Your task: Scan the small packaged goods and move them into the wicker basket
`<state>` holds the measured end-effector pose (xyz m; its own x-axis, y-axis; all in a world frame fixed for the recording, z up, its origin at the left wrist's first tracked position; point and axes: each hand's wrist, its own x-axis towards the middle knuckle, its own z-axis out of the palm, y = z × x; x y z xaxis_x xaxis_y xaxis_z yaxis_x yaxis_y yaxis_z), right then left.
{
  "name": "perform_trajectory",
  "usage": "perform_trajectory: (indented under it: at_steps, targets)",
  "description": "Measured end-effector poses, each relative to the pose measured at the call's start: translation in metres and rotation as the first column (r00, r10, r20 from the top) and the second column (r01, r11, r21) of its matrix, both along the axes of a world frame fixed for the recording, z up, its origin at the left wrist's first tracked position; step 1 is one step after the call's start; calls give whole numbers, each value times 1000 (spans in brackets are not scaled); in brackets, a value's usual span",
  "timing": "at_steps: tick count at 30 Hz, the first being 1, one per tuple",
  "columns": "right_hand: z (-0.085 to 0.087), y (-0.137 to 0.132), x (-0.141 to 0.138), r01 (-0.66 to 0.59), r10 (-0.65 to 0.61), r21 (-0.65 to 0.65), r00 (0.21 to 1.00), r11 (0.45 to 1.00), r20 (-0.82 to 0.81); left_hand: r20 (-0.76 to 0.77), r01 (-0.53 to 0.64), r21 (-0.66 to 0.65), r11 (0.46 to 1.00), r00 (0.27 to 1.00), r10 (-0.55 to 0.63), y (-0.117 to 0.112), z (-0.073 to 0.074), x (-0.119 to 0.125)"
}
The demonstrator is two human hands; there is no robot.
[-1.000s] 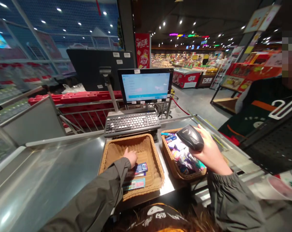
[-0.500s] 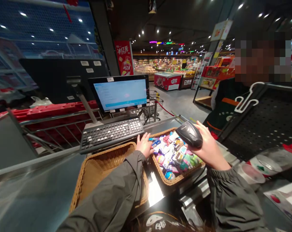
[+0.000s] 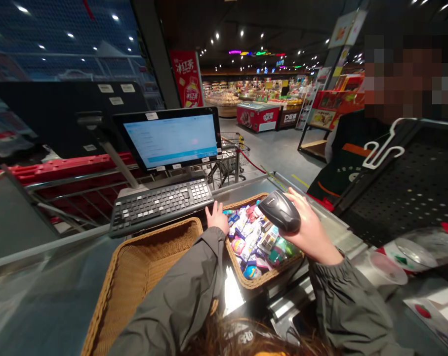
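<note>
On my feed, everything sits around the keyboard [image 3: 160, 205]. Just below its right end is a wicker basket [image 3: 259, 283] heaped with small bright packets [image 3: 251, 242]. My right hand [image 3: 308, 230] is clenched around a handheld barcode scanner [image 3: 279, 211], holding it up over the packets. My left hand [image 3: 216, 217] is open with the fingers spread, close to that basket's rim nearest the keyboard; I cannot tell whether it is gripping anything. Below the keyboard's left end, a second wicker basket [image 3: 135, 277] stands beside the first, with my left sleeve [image 3: 186, 282] lying across it. Room is tight: the keyboard's front edge lies just above my left hand, while the steel counter [image 3: 331, 222] runs off to the right of the scanner toward a black pegboard panel [image 3: 405, 188].
</note>
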<state>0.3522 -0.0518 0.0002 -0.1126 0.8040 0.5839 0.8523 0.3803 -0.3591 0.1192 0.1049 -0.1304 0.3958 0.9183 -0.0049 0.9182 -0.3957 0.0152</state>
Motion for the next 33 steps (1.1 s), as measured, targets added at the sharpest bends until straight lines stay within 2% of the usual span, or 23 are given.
perform_trajectory:
  at_steps: [4,9,14,19,22,26,30,33]
  targets:
    - [-3,4,2,-27,27,-4,1000,1000,0,111,28,111,993,993,-40,-4,1,-3]
    - [-3,5,5,-42,41,-8,999,999,-18,225,78,253,964,965,-137,-11,10,-2]
    - [-5,4,5,-27,26,-12,998,1000,-64,266,144,269,952,939,-217,-14,18,-4]
    - [-9,2,5,-15,15,-17,999,1000,-51,274,208,289,934,917,-289,-13,28,-15]
    - [-8,1,1,-29,28,-3,999,1000,-35,297,216,342,915,899,-323,-15,40,-23]
    - [-2,-1,-10,-37,36,-4,999,999,-26,297,231,412,881,881,-369,-22,66,-38]
    - [4,-1,-27,-87,87,-16,996,996,0,303,211,498,841,866,-397,-32,93,-62]
    - [6,0,-45,-160,161,-33,987,987,30,305,179,557,811,864,-400,-40,108,-84]
